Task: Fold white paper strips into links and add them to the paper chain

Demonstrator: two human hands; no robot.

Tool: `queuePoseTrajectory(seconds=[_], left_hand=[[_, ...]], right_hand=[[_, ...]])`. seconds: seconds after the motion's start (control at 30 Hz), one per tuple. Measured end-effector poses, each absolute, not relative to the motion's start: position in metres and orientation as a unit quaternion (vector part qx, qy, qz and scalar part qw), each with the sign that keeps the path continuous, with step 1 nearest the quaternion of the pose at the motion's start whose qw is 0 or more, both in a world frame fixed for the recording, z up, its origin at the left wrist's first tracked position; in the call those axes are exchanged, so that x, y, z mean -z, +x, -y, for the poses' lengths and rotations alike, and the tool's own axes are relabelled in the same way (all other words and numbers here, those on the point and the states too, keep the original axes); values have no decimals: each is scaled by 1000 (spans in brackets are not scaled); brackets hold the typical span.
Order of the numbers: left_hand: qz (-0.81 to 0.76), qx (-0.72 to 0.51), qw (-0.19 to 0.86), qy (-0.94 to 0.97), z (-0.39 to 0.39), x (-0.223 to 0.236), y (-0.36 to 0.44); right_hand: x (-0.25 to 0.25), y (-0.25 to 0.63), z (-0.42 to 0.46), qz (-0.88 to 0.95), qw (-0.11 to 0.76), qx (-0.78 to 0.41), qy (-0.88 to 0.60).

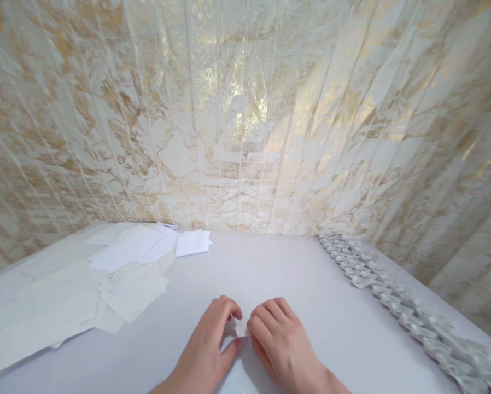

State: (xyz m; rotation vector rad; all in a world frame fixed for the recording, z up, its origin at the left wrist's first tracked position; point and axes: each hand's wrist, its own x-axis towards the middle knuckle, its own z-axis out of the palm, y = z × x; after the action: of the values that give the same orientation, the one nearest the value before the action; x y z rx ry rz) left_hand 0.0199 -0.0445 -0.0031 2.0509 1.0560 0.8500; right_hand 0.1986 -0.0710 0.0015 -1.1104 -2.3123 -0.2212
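Note:
Between my two hands, low in the middle of the head view, is a small piece of white paper (pixel 240 328). My left hand (pixel 212 340) has its thumb and forefinger curved round the paper's near and far edges. The fingers of my right hand (pixel 281 342) are curled together over its right side, with the thumb tucked underneath and mostly hidden. Much of the paper is covered by the right fingers, so its full shape does not show.
Loose white sheets and cut papers (pixel 133 290) lie spread over the left of the white table (pixel 266 268). A small paper stack (pixel 193 242) sits at the back. Rows of folded paper pieces (pixel 393 301) run along the right edge. A patterned curtain (pixel 245 126) hangs behind.

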Motion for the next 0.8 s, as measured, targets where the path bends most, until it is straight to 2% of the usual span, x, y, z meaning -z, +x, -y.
queuePoseTrajectory(seconds=[0.07, 0.2, 0.5, 0.67, 0.8], left_hand=[[-396, -301, 299, 815, 43, 5, 19], [-398, -244, 235, 852, 42, 3, 18], [-401, -215, 159, 876, 41, -5, 17], [-433, -211, 171, 860, 37, -6, 24], [-439, -212, 169, 857, 35, -6, 28]], right_hand=[[1, 199, 69, 864, 232, 122, -429], [2, 199, 69, 860, 200, 62, -465], [-8, 219, 63, 758, 279, -202, -553], [-5, 217, 57, 708, 313, -235, -588], [-5, 214, 57, 698, 306, -220, -609]])
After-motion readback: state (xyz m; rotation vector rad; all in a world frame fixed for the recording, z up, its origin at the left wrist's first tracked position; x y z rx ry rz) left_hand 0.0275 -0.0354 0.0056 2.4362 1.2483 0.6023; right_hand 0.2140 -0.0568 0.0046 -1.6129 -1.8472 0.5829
